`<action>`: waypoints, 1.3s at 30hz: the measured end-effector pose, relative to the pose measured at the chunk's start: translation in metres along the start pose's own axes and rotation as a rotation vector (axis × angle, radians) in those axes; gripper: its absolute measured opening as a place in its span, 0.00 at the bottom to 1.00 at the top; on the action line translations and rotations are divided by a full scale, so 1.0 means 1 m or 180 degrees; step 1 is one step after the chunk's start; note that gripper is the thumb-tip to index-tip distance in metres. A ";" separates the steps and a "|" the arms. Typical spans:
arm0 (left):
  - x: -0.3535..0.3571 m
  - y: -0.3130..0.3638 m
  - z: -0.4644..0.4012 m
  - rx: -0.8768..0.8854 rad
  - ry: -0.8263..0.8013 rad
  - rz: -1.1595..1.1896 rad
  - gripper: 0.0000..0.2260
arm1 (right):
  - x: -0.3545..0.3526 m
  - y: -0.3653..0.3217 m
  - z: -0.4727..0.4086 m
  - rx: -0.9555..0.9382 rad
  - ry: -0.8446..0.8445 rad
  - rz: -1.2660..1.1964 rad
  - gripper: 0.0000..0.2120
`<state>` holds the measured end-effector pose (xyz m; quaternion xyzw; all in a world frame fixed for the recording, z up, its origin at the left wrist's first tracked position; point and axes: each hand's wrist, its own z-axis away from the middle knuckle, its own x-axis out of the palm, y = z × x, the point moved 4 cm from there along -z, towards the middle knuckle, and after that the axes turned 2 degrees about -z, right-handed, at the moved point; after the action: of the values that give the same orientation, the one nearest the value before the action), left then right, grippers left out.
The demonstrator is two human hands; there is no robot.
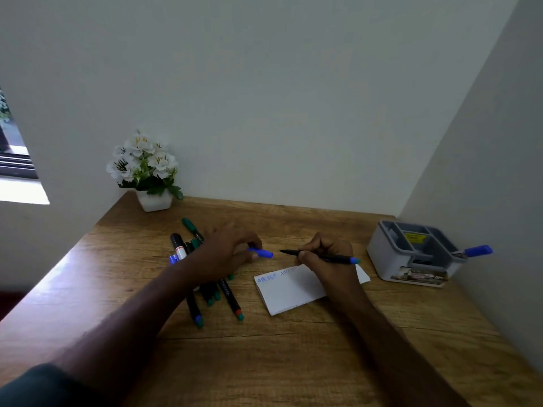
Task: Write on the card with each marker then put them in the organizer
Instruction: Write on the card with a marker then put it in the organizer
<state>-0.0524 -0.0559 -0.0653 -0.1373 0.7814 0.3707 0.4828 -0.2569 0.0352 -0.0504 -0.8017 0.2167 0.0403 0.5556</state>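
Blue cap (262,253) pinched in left hand (224,254), uncapped marker (318,256) gripped in right hand (326,261) above the card (289,292) on the worktop (293,348); misaligned recapping risks inking fingers.

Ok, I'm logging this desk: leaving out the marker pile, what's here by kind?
2 markers: held marker, stowed marker
1 blue cap
1 card
1 organizer
1 flower pot
Total: 6
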 end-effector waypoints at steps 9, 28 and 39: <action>-0.005 0.016 0.003 -0.0001 0.0164 0.0404 0.08 | -0.002 -0.008 0.004 -0.0098 -0.0022 -0.0256 0.11; -0.006 0.047 0.006 0.0338 0.0065 0.0878 0.06 | 0.005 -0.010 0.006 -0.0084 -0.0286 -0.0444 0.04; -0.011 0.053 0.007 0.0133 0.0239 0.1200 0.08 | 0.006 -0.006 0.007 0.0280 -0.0250 -0.0767 0.06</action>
<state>-0.0728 -0.0163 -0.0342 0.0078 0.8183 0.4329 0.3781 -0.2482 0.0411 -0.0494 -0.7946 0.0984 -0.0049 0.5991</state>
